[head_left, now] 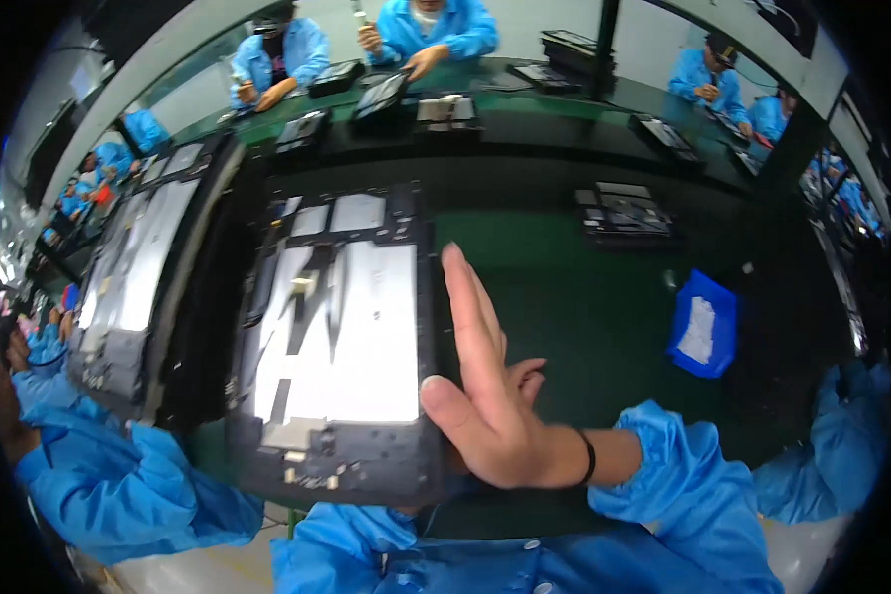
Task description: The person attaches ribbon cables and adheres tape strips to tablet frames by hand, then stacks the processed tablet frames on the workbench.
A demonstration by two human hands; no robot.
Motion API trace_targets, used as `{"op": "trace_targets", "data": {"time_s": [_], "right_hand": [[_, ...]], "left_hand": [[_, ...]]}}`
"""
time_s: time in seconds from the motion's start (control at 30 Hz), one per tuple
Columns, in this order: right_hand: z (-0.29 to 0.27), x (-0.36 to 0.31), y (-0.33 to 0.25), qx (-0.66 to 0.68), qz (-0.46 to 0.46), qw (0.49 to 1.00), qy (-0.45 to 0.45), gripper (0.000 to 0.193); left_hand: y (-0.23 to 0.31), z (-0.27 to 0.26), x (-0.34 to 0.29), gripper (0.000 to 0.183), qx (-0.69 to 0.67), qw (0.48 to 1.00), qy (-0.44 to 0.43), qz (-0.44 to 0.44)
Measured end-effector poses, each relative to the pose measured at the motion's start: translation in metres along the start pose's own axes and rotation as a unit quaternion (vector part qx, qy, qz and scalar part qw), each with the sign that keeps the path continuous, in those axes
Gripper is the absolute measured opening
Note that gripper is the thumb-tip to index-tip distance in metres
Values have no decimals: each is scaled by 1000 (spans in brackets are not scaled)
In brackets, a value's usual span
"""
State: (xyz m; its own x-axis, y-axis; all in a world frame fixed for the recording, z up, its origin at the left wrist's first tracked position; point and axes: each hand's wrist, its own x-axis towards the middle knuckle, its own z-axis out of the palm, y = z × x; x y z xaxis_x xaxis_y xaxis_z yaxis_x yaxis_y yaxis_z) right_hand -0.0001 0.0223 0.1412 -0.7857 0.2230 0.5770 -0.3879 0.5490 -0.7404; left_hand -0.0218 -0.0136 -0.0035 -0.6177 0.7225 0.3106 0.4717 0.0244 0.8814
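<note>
A tablet-like device with its inside exposed stands large in front of me, showing silver battery plates, dark ribbon strips and a black frame. My right hand is at its right edge, with the index finger stretched upward and the thumb tip against or just over the frame. Other fingers of that hand are loosely bent behind. Nothing shows gripped in it. My left sleeve comes in below the device; the left hand itself is hidden, apparently behind the device.
Similar opened devices stand at the left. One more device lies on the green bench at the back right. Nearer is a blue tray of small white pieces. Co-workers in blue sleeves sit close on the left and across the bench.
</note>
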Motion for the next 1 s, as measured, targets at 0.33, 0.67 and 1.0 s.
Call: {"op": "trace_targets", "data": {"time_s": [0.33, 0.67, 1.0], "right_hand": [[-240, 97, 255, -489, 170, 842, -154, 31], [-297, 103, 349, -362, 334, 843, -218, 37], [-301, 110, 282, -332, 381, 829, -238, 55]], "left_hand": [[10, -22, 12, 22, 46, 986, -129, 98], [1, -27, 16, 21, 38, 983, -162, 77], [1, -24, 12, 18, 57, 981, -159, 92]]}}
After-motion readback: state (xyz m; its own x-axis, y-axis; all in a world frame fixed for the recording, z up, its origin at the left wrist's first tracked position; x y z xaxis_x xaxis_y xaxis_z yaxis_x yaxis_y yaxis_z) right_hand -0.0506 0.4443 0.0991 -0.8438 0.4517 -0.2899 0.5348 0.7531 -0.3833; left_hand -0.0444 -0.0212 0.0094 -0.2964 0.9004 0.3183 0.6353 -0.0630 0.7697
